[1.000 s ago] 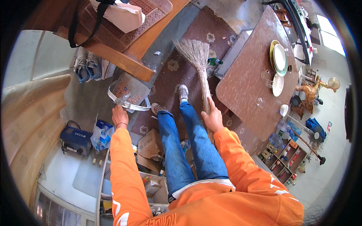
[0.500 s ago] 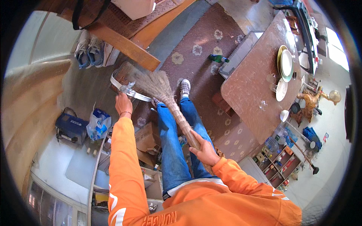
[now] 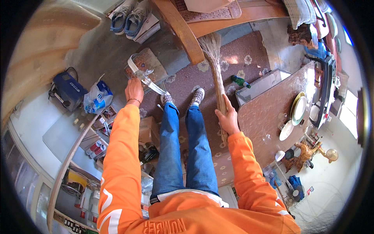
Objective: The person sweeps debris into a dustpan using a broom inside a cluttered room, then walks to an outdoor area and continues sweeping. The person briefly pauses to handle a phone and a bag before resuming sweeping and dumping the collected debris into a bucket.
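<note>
- The right hand (image 3: 228, 119) is wrapped tight around the stick of a straw broom (image 3: 216, 74).
- The broom points away from the person. Its bushy end lies on the dark red rug (image 3: 249, 74) with pale flowers, right by the leg of a wooden bench (image 3: 183, 29).
- The left hand (image 3: 134, 90) holds the handle of a dustpan (image 3: 145, 67). The fingers are closed around the handle.
- The dustpan sits low over the grey floor, just left of the rug edge. It has brown dirt in it and a shiny strip along its side.
- The two hands are well apart, with the person's legs in blue jeans (image 3: 183, 148) between them.
- The feet wear checked shoes (image 3: 198, 94) and stand on the rug, between the dustpan and the broom.
- Both arms are in bright orange sleeves.
- A green bottle (image 3: 240, 81) lies on the rug, just right of the broom.
- A brown table (image 3: 269, 113) stands on the right, with plates (image 3: 299, 108) near its far side.
- A pair of grey sneakers (image 3: 130, 15) sits at the top, near the bench.
- A blue box (image 3: 67, 87) and a plastic bag (image 3: 97, 97) rest on the floor to the left of the left hand.
</note>
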Motion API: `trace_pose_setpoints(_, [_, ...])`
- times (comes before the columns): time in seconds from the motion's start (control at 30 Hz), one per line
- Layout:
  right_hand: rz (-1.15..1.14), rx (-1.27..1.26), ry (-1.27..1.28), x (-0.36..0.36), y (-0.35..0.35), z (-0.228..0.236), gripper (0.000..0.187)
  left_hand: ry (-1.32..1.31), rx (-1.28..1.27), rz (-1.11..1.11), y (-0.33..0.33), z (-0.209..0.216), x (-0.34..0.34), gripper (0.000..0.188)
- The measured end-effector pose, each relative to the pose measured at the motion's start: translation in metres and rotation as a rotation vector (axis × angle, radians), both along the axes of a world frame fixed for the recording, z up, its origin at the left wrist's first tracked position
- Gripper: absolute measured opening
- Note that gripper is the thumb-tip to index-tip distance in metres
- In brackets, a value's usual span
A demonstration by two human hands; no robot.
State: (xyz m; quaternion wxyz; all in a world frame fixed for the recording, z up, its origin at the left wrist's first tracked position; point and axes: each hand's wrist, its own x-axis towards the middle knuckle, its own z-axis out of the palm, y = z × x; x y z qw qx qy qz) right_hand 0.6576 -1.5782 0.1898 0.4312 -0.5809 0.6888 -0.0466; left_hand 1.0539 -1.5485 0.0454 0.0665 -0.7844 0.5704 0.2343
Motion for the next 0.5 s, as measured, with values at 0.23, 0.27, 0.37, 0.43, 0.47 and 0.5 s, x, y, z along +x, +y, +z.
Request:
trace_pose_setpoints(0.23, [0.247,0.247,0.384,-0.005,-0.004,0.013,0.076,0.020,-0.022,0.038,0.014,-0.002,0.008,0.015])
trace_pose_setpoints(0.27, [0.249,0.300,0.406,-0.008,0.004,0.026,0.076,0.019,-0.027,0.042,0.018,-0.004,0.011,0.015])
trace_pose_setpoints(0.37, [0.148,0.248,0.257,-0.034,0.038,0.057,0.077,0.023,-0.018,0.048,0.020,-0.005,0.012,0.014])
trace_pose_setpoints(0.43, [0.034,0.198,0.113,-0.037,0.047,0.066,0.076,0.014,-0.010,0.049,0.025,-0.003,0.016,0.014])
trace_pose_setpoints(0.47, [-0.041,0.194,0.065,-0.034,0.048,0.072,0.075,0.013,-0.015,0.040,0.026,-0.004,0.017,0.014])
trace_pose_setpoints(0.5, [-0.114,0.190,0.017,-0.032,0.048,0.076,0.074,0.012,-0.019,0.032,0.027,-0.004,0.018,0.014])
